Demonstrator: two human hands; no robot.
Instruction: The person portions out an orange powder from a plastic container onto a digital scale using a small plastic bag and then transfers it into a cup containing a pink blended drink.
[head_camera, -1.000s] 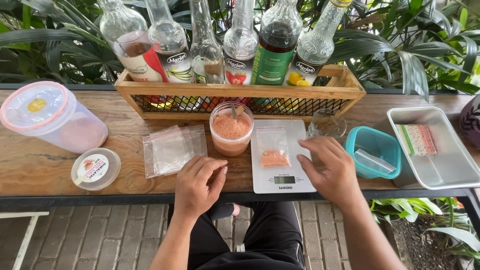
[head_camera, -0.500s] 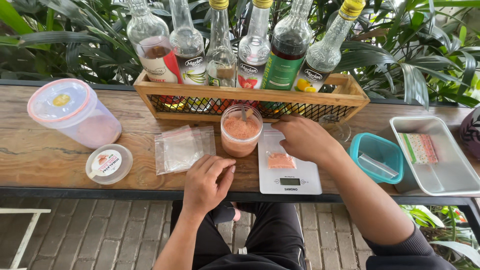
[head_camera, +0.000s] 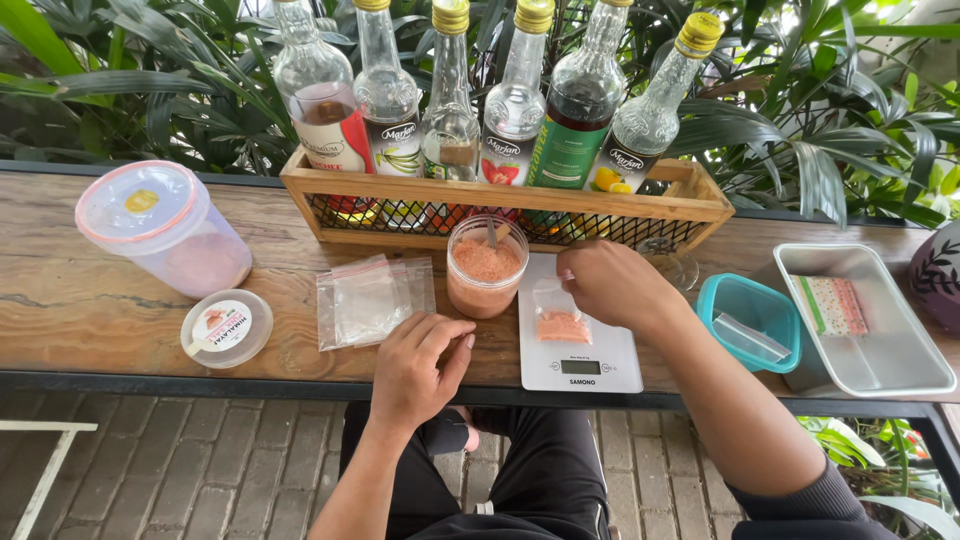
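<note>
Since the earlier frame my right hand (head_camera: 610, 285) had come back from the far edge of the scale (head_camera: 580, 335) and sat over its top left corner, fingers curled together and pinching the mouth of the small clear bag (head_camera: 562, 318); I held it there so the bag stayed open and upright on the plate while the pink salt in its bottom was weighed; my left hand (head_camera: 418, 368) had slid a little toward the scale and rested on the wooden counter (head_camera: 90, 300), fingers loosely bent and holding nothing, kept close so it could steady things; the open tub of pink salt (head_camera: 486, 267) stood just left of the scale, touching distance from the bag, its spoon handle poking up, so scooping across was short; the stack of empty bags (head_camera: 372, 300) lay beside my left hand; the tub's lid (head_camera: 226, 327) lay further left near the big lidded container (head_camera: 165, 240); behind stood the wooden crate of bottles (head_camera: 500, 205); to the right sat the teal box (head_camera: 755, 322) and grey tray (head_camera: 865, 320)
</note>
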